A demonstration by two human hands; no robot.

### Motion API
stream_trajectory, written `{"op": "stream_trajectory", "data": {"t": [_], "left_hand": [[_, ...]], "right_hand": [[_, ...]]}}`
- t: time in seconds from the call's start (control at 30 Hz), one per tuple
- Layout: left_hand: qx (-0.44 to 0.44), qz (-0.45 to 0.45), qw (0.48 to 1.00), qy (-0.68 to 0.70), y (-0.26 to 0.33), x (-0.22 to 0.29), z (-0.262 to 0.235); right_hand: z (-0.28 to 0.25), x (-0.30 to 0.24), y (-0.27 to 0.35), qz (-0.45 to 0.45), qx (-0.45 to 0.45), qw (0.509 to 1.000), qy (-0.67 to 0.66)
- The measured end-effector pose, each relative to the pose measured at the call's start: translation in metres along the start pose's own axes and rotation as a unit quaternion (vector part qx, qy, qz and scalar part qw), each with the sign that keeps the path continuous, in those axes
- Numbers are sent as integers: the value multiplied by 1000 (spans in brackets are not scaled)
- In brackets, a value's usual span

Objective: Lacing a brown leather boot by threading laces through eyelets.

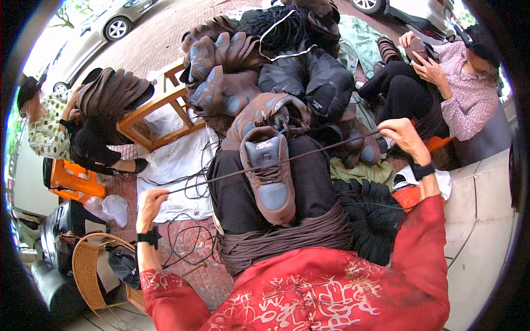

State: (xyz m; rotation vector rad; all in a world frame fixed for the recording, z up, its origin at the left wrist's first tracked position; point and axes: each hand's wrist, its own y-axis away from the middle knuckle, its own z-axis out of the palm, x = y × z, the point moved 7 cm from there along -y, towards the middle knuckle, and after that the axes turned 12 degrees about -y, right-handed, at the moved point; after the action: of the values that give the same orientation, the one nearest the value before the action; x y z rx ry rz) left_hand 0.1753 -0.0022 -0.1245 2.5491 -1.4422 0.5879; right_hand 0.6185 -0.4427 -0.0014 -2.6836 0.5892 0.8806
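A brown shoe upper (274, 199) with blue-grey patches rests on my lap, toe toward me. A long dark brown shoelace (326, 148) is drawn taut across its front below the tongue; short rows of lacing show there, but I cannot tell how the lace passes through the eyelets. My left hand (150, 207) pinches one end, out to the left of my knees. Higher up on the right, my right hand (406, 135) grips the other end in closed fingers. A thick bundle of brown laces (287, 240) lies over my thighs.
Brown shoe uppers (221, 91) and black ones (306, 77) are heaped ahead. A wooden stool frame (160, 113) stands left of them. People holding stacks of uppers (113, 94) sit at both sides. A wicker chair (88, 270) and loose dark cords (190, 240) are at left.
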Motion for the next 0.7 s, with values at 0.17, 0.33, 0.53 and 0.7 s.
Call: {"op": "stream_trajectory", "data": {"t": [0.17, 0.33, 0.53, 0.7], "left_hand": [[90, -39, 985, -142, 45, -37, -26], [212, -93, 932, -279, 58, -43, -8], [218, -141, 966, 7, -10, -10, 7], [144, -72, 867, 471, -74, 132, 29]], "right_hand": [[-31, 25, 54, -4, 155, 975, 157], [1, 17, 117, 10, 323, 865, 383], [93, -60, 51, -212, 231, 926, 209], [177, -64, -33, 62, 69, 906, -413]]}}
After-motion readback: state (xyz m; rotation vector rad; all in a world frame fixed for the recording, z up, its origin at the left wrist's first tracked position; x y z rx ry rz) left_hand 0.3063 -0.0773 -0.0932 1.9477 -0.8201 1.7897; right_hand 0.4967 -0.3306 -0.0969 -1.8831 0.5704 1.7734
